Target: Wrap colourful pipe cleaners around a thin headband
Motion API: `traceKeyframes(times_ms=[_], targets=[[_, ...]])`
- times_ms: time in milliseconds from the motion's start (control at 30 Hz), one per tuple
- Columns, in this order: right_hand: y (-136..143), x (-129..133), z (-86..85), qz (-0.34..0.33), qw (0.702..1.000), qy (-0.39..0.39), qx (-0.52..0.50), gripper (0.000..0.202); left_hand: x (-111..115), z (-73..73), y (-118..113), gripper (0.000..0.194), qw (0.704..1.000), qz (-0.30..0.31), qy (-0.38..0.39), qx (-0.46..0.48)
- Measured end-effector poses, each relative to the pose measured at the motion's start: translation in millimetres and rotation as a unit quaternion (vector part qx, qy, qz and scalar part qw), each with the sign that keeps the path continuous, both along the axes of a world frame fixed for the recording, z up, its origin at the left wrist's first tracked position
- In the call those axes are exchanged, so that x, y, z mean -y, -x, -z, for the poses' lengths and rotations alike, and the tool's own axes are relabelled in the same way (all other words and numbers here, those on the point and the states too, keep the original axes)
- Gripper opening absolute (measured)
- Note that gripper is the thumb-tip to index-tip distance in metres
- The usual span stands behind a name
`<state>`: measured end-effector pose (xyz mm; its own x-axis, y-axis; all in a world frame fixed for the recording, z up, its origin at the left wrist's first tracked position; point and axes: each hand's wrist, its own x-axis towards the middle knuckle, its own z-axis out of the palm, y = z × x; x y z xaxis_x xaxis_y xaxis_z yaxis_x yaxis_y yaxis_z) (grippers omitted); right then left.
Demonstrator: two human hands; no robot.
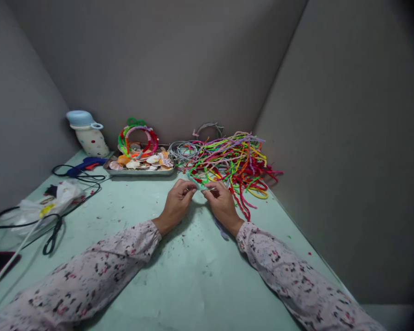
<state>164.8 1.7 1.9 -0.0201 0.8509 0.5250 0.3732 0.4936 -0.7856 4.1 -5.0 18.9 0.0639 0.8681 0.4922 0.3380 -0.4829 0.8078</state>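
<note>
A pale green fuzzy pipe cleaner [200, 186] is pinched between my two hands above the middle of the table. My left hand [178, 202] grips it from the left with thumb and fingertips. From the right, my right hand [224, 204] pinches it a short way off, fingers curled. A lavender strip [221, 229] shows below my right wrist; whether it joins the green piece is hidden by the hand. Just beyond my fingers lies a tangled heap of coloured pipe cleaners [234, 154].
A metal tray [141, 173] of seashells [153, 159] holds colourful pipe-cleaner rings [155, 143]. Beside it lies coiled grey wire [184, 151]. At left stand a blue-capped bottle [91, 140], a plastic bag [64, 195] and black cables [57, 230]. Grey partitions [338, 138] enclose the table [179, 285].
</note>
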Motion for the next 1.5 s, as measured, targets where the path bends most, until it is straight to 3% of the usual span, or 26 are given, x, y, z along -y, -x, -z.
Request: traceKeyframes(times_ms=[1167,1500], targets=[[0.3,0.2,-1.1,0.000,1.000,0.007,-0.001,0.014,0.0,2.6,0.4,0.019,0.999,0.000,-0.038,-0.005],[-0.3,0.2,0.1,0.004,1.000,0.012,0.001,0.015,4.7,-6.5,-0.4,0.016,1.000,0.009,-0.029,-0.010]])
